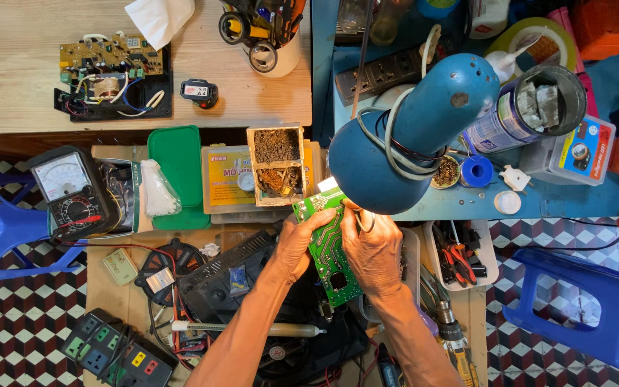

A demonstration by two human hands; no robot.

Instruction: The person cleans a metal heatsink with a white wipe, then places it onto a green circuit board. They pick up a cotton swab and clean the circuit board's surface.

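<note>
A green circuit board (329, 247) is held up under the blue desk lamp (402, 136), tilted on its long side. My left hand (296, 244) grips the board's left edge with the fingers wrapped over it. On the board's right side, my right hand (372, 247) rests with its fingertips near the top edge, just below the lamp shade. Whether the right hand pinches a small part there is hidden by the shade.
An analog multimeter (69, 190) lies at left. A green lidded box (177, 175) and a small wooden parts box (276, 165) sit at centre. Another circuit board (109, 61) is on the wooden table. Blue plastic stools (589, 308) stand right and left. Power strips (112, 351) lie bottom left.
</note>
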